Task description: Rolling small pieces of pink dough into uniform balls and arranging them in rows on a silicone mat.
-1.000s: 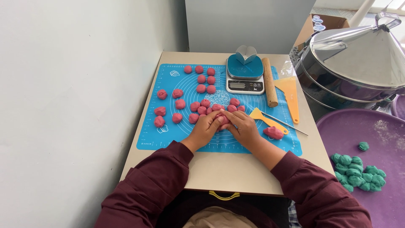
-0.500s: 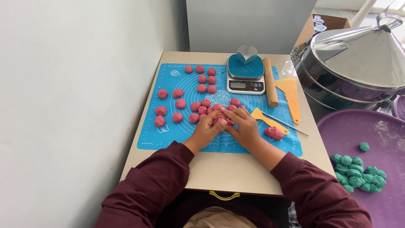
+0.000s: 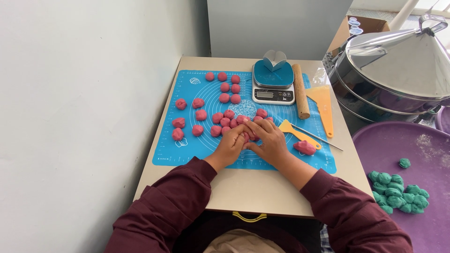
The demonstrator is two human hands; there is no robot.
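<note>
Pink dough balls [image 3: 200, 115] dot the blue mat [image 3: 168, 145], spaced so none stick. At mat centre my left hand [image 3: 229, 149] and right hand [image 3: 268, 141] curl together, fingers cupped around one pink piece; a spare lump [image 3: 304, 147] waits rightward.

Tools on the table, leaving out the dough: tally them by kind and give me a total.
Blue mat: 1
Kitchen scale: 1
Metal mould on the scale: 1
Rolling pin: 1
Plastic scrapers: 2
Thin metal stick: 1
Total: 7
</note>
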